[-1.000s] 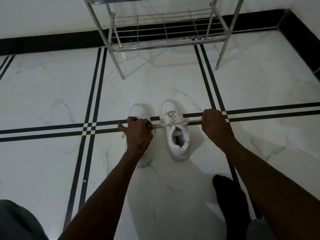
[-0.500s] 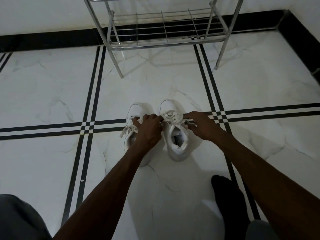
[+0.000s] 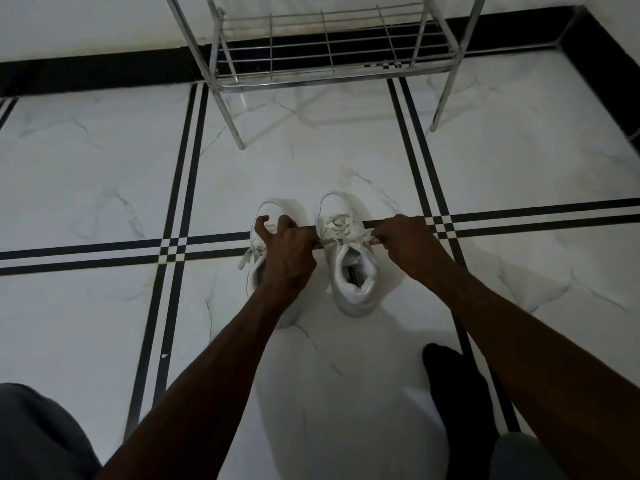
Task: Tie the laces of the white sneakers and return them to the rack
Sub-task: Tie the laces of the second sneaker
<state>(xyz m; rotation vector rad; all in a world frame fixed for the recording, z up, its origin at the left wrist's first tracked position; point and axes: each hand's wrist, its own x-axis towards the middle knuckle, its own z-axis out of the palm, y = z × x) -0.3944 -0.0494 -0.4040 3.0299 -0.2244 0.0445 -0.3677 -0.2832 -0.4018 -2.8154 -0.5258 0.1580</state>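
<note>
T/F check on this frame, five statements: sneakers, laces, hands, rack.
1. Both white sneakers stand on the floor. True: left sneaker, right sneaker.
2. The left hand and right hand pull lace ends of the right sneaker. True.
3. One sneaker sits on the metal rack. False: the visible bottom shelf is bare.
4. The left sneaker's lace is tied in a bow. False: it hangs loose.
5. The sneakers' toes point toward the person. False: toward the rack.
</note>
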